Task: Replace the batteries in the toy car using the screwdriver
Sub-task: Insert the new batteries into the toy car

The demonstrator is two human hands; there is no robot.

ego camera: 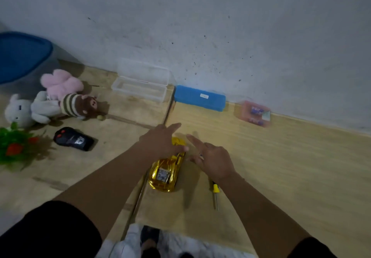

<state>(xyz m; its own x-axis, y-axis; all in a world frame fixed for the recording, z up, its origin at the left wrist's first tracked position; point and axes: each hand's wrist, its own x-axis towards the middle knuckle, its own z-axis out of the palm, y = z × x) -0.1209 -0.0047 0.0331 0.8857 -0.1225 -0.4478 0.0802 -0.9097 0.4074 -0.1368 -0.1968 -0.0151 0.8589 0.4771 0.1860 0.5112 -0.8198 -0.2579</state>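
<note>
Head view: the gold toy car (166, 172) sits on the wooden worktop (281, 157) between both hands. The left hand (162, 141) — fingers spread, holding nothing — hovers over its front; the right hand (212, 159) is spread beside it. The screwdriver (215, 194) lies just right of the car.

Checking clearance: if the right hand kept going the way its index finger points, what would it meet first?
Probably bare table, then the blue case by the wall; the right hand points up-left, though depth is unclear.
</note>
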